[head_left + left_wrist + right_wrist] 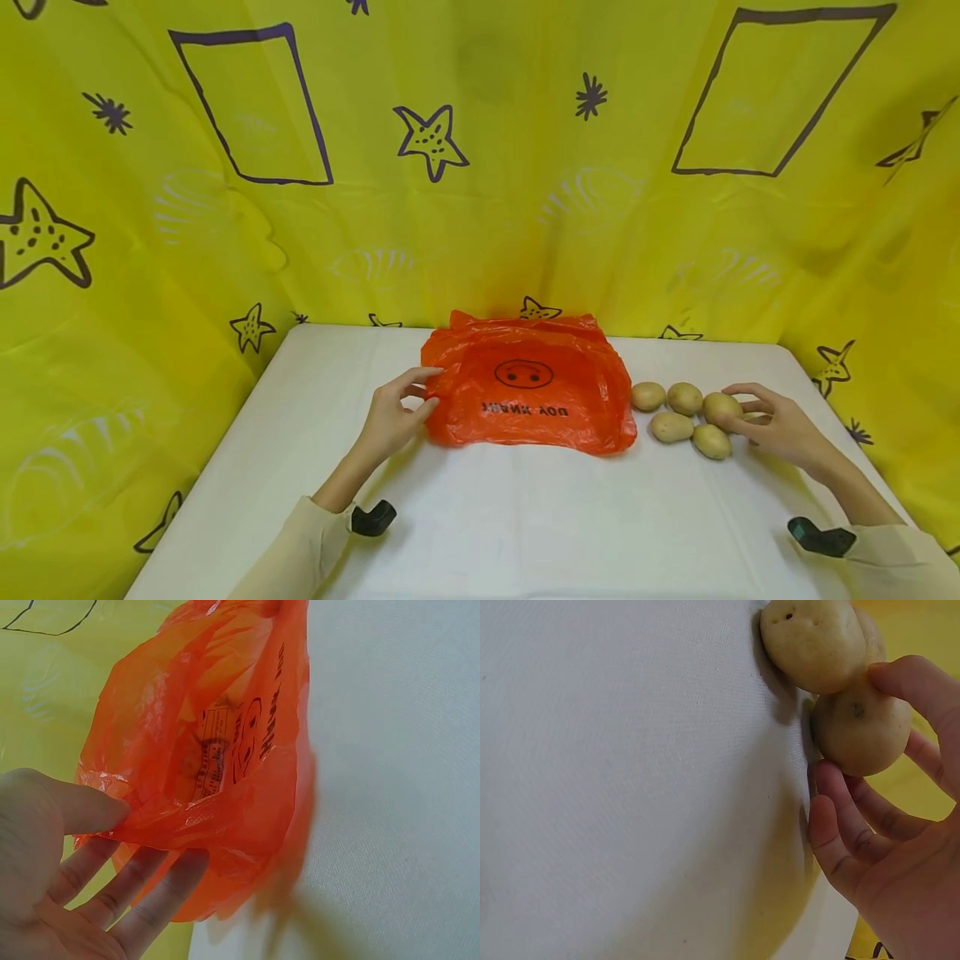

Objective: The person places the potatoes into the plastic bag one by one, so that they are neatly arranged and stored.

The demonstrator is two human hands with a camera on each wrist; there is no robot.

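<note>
A red plastic bag (525,425) with a printed smiling face and upside-down "THANK YOU" lies on the white table. At its left edge, my left hand (396,414) pinches the plastic, thumb on one side and fingers behind; the left wrist view shows the bag's mouth (180,750) gaping. My right hand (780,425) grips the rightmost back potato (722,407), thumb on top and fingers curled about its side. In the right wrist view that potato (861,731) sits against the table beside another potato (814,641).
Several more potatoes, such as the front left potato (671,427), cluster right of the bag. A yellow curtain (495,233) with drawn stars stands behind and at both sides of the white table (480,525). Dark devices, one of them a wrist device (373,518), sit at both cuffs.
</note>
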